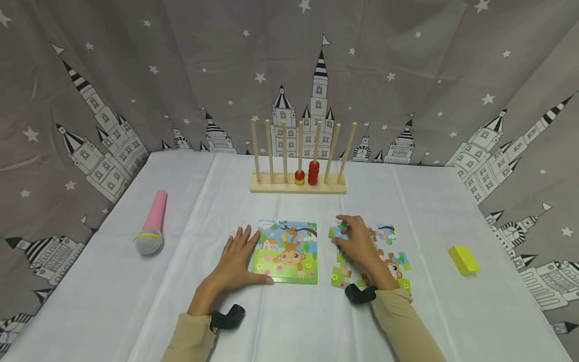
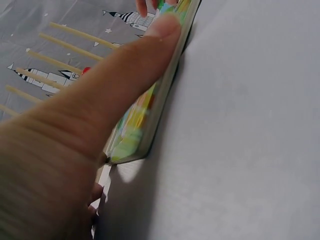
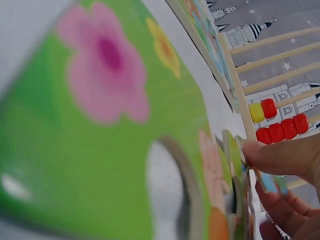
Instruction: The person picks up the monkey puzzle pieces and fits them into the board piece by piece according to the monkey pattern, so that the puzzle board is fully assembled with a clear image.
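A pink microphone (image 1: 154, 220), bead rack (image 1: 280, 187) and yellow block (image 1: 463, 260) sit well apart.

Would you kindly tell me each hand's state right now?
Left hand: open, touching the edge of the picture board.
Right hand: at a puzzle piece; whether it pinches it cannot be told.

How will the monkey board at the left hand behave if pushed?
The monkey board is probably stiff: its edge looks straight and evenly thick in the left wrist view. It should slide rather than tip, since it lies flat and low. The white cloth is creased, so it might ruck up under a push.
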Demonstrator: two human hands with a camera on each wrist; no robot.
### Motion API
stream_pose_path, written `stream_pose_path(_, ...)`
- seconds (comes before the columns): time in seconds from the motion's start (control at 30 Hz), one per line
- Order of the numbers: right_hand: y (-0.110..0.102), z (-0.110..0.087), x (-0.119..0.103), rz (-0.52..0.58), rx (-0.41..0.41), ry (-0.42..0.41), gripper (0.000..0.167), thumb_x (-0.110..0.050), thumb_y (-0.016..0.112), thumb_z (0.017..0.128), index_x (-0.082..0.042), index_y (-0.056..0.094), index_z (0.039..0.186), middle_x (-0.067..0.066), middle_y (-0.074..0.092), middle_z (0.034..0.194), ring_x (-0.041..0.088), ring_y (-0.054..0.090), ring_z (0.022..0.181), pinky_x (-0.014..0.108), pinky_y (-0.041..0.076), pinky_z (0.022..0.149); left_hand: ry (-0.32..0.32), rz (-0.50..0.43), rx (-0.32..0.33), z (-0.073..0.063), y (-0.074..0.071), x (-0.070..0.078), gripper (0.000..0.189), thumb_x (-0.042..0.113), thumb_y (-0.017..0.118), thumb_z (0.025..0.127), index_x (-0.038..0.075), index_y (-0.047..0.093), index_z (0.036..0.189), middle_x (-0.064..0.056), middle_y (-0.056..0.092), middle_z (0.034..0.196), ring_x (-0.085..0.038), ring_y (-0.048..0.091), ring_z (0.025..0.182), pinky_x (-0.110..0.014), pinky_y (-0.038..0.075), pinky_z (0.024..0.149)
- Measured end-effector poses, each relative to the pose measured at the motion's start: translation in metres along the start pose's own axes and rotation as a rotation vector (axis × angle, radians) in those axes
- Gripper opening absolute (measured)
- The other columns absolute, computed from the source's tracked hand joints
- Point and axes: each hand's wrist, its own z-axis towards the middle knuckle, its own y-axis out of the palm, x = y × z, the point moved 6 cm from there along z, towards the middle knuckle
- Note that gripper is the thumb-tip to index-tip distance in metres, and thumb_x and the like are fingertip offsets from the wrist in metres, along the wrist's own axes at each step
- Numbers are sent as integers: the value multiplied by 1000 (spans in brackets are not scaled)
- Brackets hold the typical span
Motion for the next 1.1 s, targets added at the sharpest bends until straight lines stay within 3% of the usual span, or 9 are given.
stream_pose_path(0.37,2,-4,2,60,-34,63,31,-10,70,77,-10,64,107,11,60,97,18,53,77,26,43,65,-7,-4,1,0,0,1,118,61,76,53,8,23,144,-18,10,152,-37,1,141,-53,1,113)
stream_pose_path(0.6,0,-3,-4,113,-26,102,32,-13,70,77,-13,65,109,9,62,97,17,56,81,25,47,68,-1,15,9,0,0,2,116,60,76,54,7,24,144,-19,12,152,-38,3,140,-54,4,113)
stream_pose_path(0.77,3,1,-14,177,-37,71,31,-12,69,78,-12,65,109,10,64,90,15,57,73,21,47,60,11,4,32,1,-2,2,116,60,76,54,6,26,143,-21,12,151,-39,4,140,-55,4,112)
stream_pose_path(0.97,20,6,-26,225,-52,57,31,-10,70,77,-11,65,107,10,63,84,11,52,66,19,45,59,61,-19,91,-1,-4,4,117,68,71,54,6,27,143,-23,16,150,-38,5,140,-53,2,112)
stream_pose_path(1.1,34,9,-35,252,-47,58,34,-7,72,75,-10,64,107,10,64,87,10,54,68,18,46,61,46,-17,68,-2,-2,3,117,67,71,54,6,27,143,-22,15,150,-37,4,140,-52,2,113)
